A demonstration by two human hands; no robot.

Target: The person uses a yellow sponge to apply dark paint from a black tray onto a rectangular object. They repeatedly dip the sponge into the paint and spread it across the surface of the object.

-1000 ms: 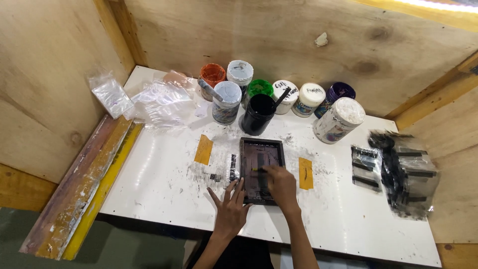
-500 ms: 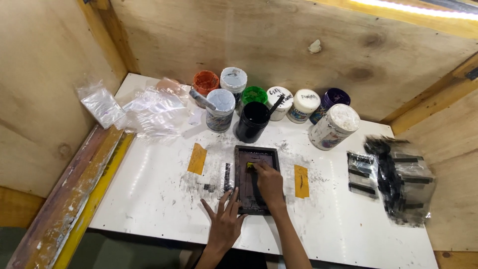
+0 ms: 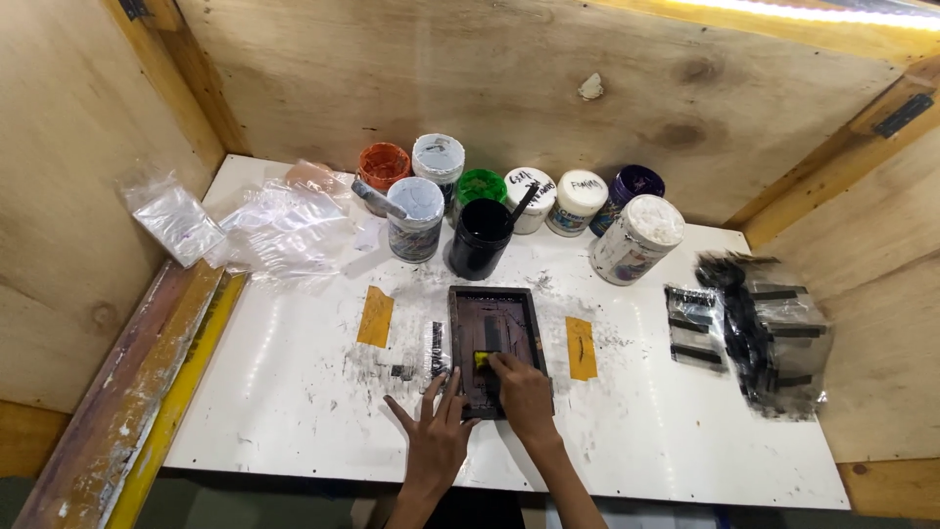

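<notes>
My left hand (image 3: 436,439) lies flat, fingers spread, bracing the dark frame (image 3: 494,348); my right hand (image 3: 524,387) pinches a yellow squeegee (image 3: 482,359). Uneven pressure could smear ink.

- Screen frame (image 3: 494,313): small, dark, rectangular; lies flat on the white table (image 3: 294,392), long side running away from the person, between two yellow tape strips. Its mesh appears dark purplish with black ink streaks.
- Yellow squeegee piece (image 3: 482,359): small, bright yellow; sits on the mesh in the near half of the frame, at the fingertips of the right hand (image 3: 524,392), which rests over the frame's near right part.
- Left hand (image 3: 436,436): fingers spread, palm down on the table, fingertips touching the frame's near left edge.
</notes>
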